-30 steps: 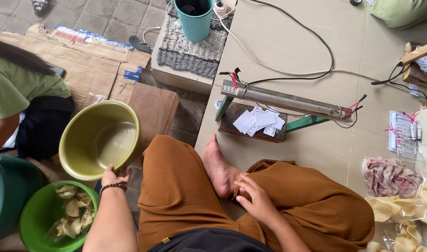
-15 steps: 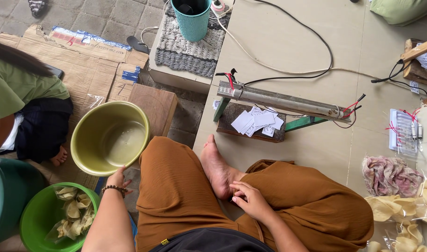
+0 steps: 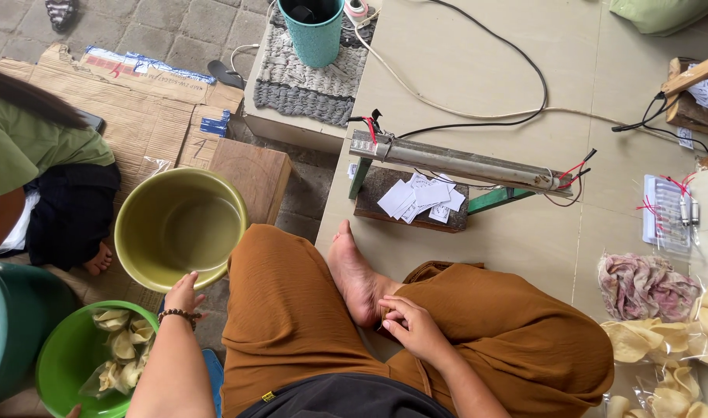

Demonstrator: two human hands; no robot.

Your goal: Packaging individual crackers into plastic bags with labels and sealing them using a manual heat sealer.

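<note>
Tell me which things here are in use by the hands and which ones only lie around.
In hand:
- left hand on the rim of the round olive-green plastic basin
- bright green plastic bucket of pale crackers, close beside it
- right hand resting by the bare foot

Lying about:
- teal plastic cup
- long metal bar with wires
- small white paper slips
- grey woven mat

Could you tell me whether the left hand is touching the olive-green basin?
Touching. The head view shows the left hand with its fingers curled over the near rim of the olive-green basin, with no gap visible between them.
</note>
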